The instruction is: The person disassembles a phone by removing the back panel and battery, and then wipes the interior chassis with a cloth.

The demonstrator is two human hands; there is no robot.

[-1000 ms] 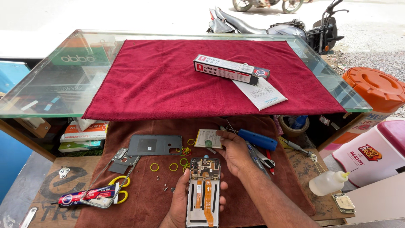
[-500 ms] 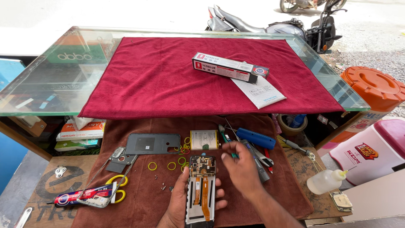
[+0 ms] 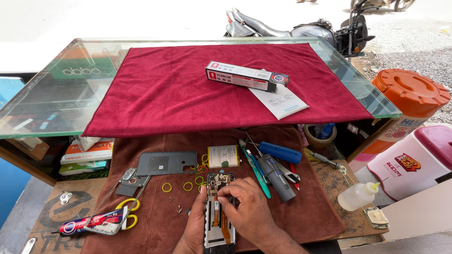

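**Both hands on an opened phone at a repair worktop**

The opened phone [image 3: 217, 211] lies lengthwise on the brown cloth [image 3: 301, 214], straight in front of the person, its orange ribbon cable and upper circuit board exposed. The left hand [image 3: 194, 230] cups it from the left side, palm under its lower edge and fingers wrapped round the frame. The right hand [image 3: 248, 207] rests across it from the right, fingers curled together with the tips pressed down on the upper part of the board; whether they pinch some small piece there cannot be told.

Just beyond the fingertips sits a flat battery [image 3: 223, 156], with yellow rubber rings [image 3: 166, 187] scattered to its left. Farther left lies the grey back cover [image 3: 167, 162]. To the right of the right hand are a grey tool [image 3: 277, 178], a teal tool [image 3: 256, 171] and a blue handle [image 3: 280, 153], close together. Left of the left hand, yellow-handled scissors [image 3: 128, 212] touch a glue tube [image 3: 89, 223].

Well beyond the hands, a red towel [image 3: 188, 89] covers the glass counter [image 3: 42, 99], carrying a long box [image 3: 246, 76] and a paper slip [image 3: 278, 101].
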